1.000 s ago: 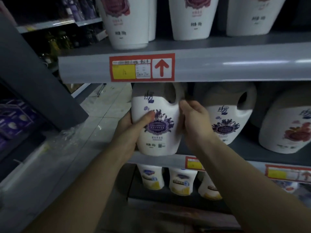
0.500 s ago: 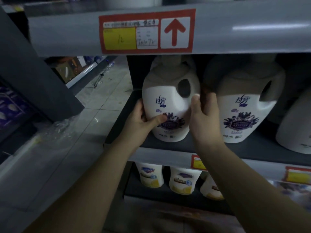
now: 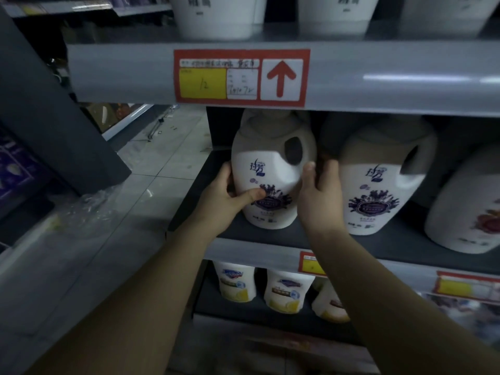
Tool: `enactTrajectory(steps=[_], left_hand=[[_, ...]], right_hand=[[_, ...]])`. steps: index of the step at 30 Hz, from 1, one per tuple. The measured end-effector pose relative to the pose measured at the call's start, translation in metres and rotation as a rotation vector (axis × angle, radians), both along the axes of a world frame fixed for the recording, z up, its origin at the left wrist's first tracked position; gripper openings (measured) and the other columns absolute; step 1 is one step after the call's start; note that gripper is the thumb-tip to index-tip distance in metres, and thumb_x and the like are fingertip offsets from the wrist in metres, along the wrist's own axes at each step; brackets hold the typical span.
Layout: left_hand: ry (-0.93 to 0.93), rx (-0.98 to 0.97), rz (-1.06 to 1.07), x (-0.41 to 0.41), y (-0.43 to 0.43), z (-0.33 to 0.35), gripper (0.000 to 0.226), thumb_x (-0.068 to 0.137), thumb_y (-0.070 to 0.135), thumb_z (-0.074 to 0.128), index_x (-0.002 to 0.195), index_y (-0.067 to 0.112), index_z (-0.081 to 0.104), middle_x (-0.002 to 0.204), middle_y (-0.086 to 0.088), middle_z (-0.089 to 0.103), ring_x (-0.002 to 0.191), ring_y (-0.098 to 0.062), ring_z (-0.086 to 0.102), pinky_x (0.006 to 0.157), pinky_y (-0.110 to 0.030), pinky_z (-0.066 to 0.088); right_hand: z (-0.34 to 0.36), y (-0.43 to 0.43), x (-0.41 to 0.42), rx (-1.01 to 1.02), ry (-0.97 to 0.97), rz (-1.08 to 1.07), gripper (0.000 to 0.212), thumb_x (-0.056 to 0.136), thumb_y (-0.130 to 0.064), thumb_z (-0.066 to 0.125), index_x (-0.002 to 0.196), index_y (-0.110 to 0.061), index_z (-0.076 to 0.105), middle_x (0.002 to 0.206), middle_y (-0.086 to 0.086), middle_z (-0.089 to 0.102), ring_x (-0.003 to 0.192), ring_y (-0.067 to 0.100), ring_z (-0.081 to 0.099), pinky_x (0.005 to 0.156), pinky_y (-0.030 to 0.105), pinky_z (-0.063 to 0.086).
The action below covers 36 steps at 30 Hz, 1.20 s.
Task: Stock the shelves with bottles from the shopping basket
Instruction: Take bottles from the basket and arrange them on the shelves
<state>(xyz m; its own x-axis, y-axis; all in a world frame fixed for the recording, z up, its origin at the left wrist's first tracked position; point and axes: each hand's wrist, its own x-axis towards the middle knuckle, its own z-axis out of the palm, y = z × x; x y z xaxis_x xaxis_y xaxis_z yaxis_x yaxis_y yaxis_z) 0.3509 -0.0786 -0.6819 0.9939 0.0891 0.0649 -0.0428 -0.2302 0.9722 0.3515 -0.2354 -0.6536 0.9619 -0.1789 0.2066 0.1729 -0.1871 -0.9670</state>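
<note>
- Bottle point(image 3: 267, 182), white with purple flowers on the front, stands upright at the left end of the middle shelf point(image 3: 392, 244). Its bottom looks to be down on the shelf.
- The left hand point(image 3: 224, 201) holds the bottle's left side. The thumb lies across the front, on the purple flowers, and the fingers curl round the side.
- The right hand point(image 3: 320, 196) holds the bottle's right side, under the handle hole. The thumb is on the front edge. The fingers go into the gap beside the next bottle, and their tips are hidden.
- A second bottle point(image 3: 378, 185) of the same kind stands just beside it on the right.
- Further right there is a white bottle with a red flower point(image 3: 470, 207).
- Above, the grey edge of the top shelf point(image 3: 405, 77) has a red tag point(image 3: 241, 77) with a yellow patch and a red arrow pointing up.
- More white bottles point(image 3: 216, 17) stand on that top shelf. Only their bottoms show.
- On the bottom shelf stand smaller bottles with yellow at the bottom point(image 3: 235, 282).
- The pale tiled floor point(image 3: 151, 185) shows on the left.
</note>
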Motion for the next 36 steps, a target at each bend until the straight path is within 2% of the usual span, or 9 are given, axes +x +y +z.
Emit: enactTrajectory(steps=[4,8,13,20,25,29,31,34,36], left_hand=[[-0.016,0.035,0.102,-0.010,-0.011,0.002,0.063,0.076,0.029,0.075,0.131,0.035,0.044,0.122,0.004,0.061,0.113,-0.019,0.059,0.094,-0.049,0.052],[-0.025,0.050,0.163,-0.017,-0.019,0.002,0.071,0.077,0.030,0.074,0.138,0.032,0.038,0.129,-0.004,0.060,0.118,-0.022,0.057,0.095,-0.052,0.051],[0.009,0.026,0.170,-0.017,-0.020,0.001,0.069,0.079,0.027,0.072,0.138,0.028,0.036,0.130,-0.005,0.058,0.119,-0.022,0.056,0.098,-0.051,0.049],[0.013,-0.057,0.162,-0.025,-0.025,0.000,0.063,0.081,0.018,0.071,0.137,0.030,0.043,0.126,0.000,0.063,0.118,-0.016,0.057,0.102,-0.048,0.048],[-0.113,-0.026,0.224,-0.025,-0.033,0.025,0.062,0.074,0.015,0.077,0.125,0.033,0.046,0.113,0.018,0.061,0.110,-0.011,0.060,0.091,-0.035,0.053],[-0.216,0.062,0.450,-0.044,-0.053,0.054,0.036,0.086,0.018,0.065,0.119,0.017,0.051,0.117,0.004,0.060,0.108,-0.012,0.058,0.076,-0.011,0.043],[-0.250,0.112,0.481,-0.059,-0.067,0.070,0.012,0.094,0.024,0.053,0.104,0.021,0.057,0.103,0.007,0.063,0.098,-0.009,0.061,0.068,-0.005,0.040],[-0.296,0.268,0.291,-0.079,-0.088,0.099,0.020,0.097,0.030,0.043,0.088,0.025,0.061,0.086,0.007,0.066,0.081,-0.004,0.062,0.068,-0.014,0.047],[-0.335,0.448,0.146,-0.087,-0.097,0.119,0.021,0.096,0.034,0.043,0.087,0.026,0.061,0.086,0.006,0.067,0.081,-0.005,0.063,0.069,-0.022,0.050]], right_hand=[[0.009,-0.002,-0.003,-0.085,0.034,-0.004,0.016,0.102,-0.023,0.033,0.100,-0.010,0.042,0.083,-0.002,0.054,0.078,0.020,0.052,0.061,0.022,0.033],[0.020,-0.003,-0.007,-0.203,0.117,0.003,0.015,0.100,-0.020,0.035,0.107,-0.010,0.043,0.121,0.019,0.057,0.105,0.036,0.056,0.078,0.032,0.039],[0.026,-0.007,-0.003,-0.285,0.190,0.041,0.006,0.098,-0.016,0.041,0.096,-0.011,0.039,0.121,0.024,0.055,0.108,0.041,0.056,0.091,0.049,0.047],[0.030,-0.012,-0.002,-0.349,0.221,0.093,0.022,0.097,-0.010,0.040,0.115,0.001,0.044,0.123,0.023,0.054,0.111,0.040,0.054,0.094,0.045,0.045],[0.027,-0.027,-0.029,-0.329,0.163,0.108,0.043,0.093,-0.008,0.045,0.135,-0.011,0.040,0.132,0.014,0.055,0.114,0.033,0.056,0.094,0.038,0.046],[0.028,-0.050,-0.062,-0.315,0.135,0.112,0.036,0.092,-0.008,0.045,0.126,-0.020,0.050,0.132,0.003,0.053,0.106,0.021,0.058,0.089,0.031,0.046],[0.042,-0.059,-0.072,-0.262,0.113,0.102,0.028,0.091,-0.009,0.046,0.112,-0.024,0.057,0.116,0.000,0.061,0.097,0.019,0.059,0.086,0.035,0.050],[0.077,-0.067,-0.082,-0.204,0.092,0.130,0.020,0.091,-0.013,0.049,0.093,-0.027,0.064,0.083,-0.007,0.067,0.078,0.018,0.062,0.073,0.035,0.052],[0.102,-0.070,-0.088,-0.216,0.058,0.183,0.018,0.089,-0.017,0.051,0.092,-0.026,0.067,0.078,-0.004,0.069,0.075,0.016,0.064,0.071,0.035,0.053]])
